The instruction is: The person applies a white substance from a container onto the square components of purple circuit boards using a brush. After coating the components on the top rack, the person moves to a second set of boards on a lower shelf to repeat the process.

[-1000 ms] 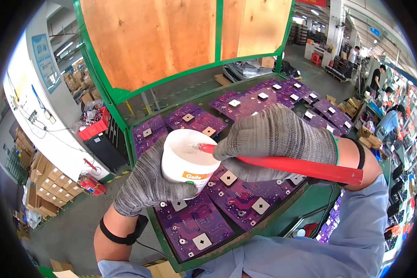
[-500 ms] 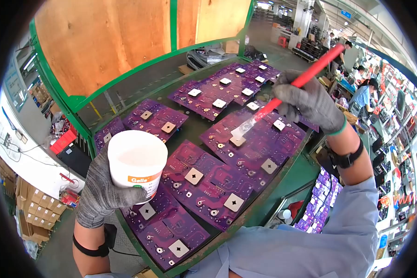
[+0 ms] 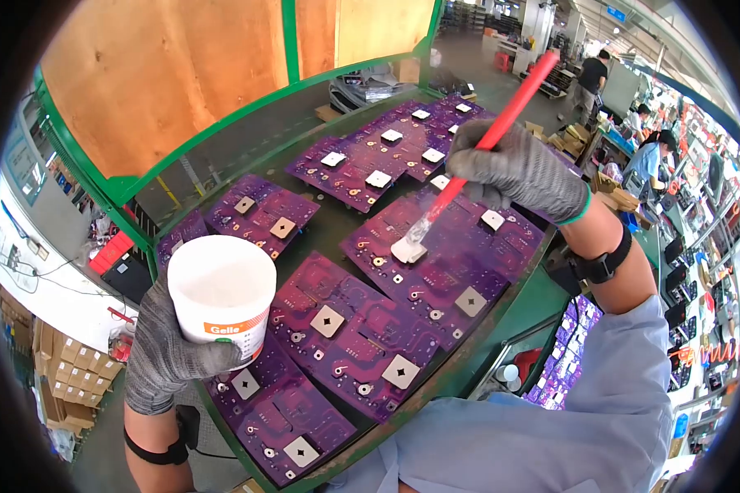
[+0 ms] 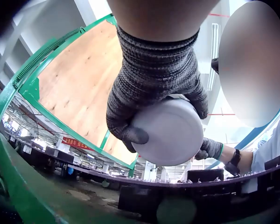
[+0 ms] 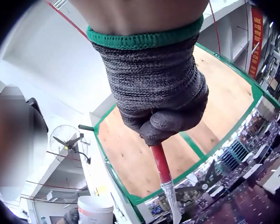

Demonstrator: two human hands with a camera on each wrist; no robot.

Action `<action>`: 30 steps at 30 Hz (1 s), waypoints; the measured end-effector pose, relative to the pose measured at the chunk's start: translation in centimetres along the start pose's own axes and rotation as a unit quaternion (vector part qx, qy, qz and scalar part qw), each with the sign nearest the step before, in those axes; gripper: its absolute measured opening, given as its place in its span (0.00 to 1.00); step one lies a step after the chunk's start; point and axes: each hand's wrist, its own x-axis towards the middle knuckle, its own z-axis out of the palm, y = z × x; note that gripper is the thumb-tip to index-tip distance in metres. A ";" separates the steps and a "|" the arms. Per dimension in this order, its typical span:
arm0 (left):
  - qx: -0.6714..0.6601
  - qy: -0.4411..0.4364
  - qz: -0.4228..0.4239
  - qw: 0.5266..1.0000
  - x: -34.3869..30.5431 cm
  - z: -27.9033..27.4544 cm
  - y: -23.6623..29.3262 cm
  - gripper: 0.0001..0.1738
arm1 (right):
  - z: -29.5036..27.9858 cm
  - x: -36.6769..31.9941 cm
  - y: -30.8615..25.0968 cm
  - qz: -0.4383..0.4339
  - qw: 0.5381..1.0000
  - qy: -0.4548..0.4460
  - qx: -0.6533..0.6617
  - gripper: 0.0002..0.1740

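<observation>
Your left hand (image 3: 166,345), in a grey knit glove, curls round an upright white plastic tub (image 3: 222,300); its contents are hard to make out. Your right hand (image 3: 514,168) pinches a red-handled brush (image 3: 485,144), its whitened tip at a pale square pad on a purple circuit board (image 3: 448,259).

The green-edged table (image 3: 324,239) extends diagonally from lower centre to upper centre of the frame. Purple circuit boards (image 3: 352,327) lie flat on its dark surface. Square pads (image 3: 327,321) sit on the boards: whitish at upper centre, tan on the board at centre left, silvery at lower centre.
</observation>
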 end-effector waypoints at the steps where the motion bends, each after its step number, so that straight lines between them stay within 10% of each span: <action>1: 0.006 0.000 -0.002 1.000 0.1 -0.1 -0.1 0.54 | 0.1 0.2 0.4 0.017 1.000 0.011 -0.014 0.18; 30: 0.025 -0.010 0.000 1.000 -0.3 1.8 1.8 0.53 | -0.5 -0.6 -1.2 0.002 0.997 0.062 -0.040 0.17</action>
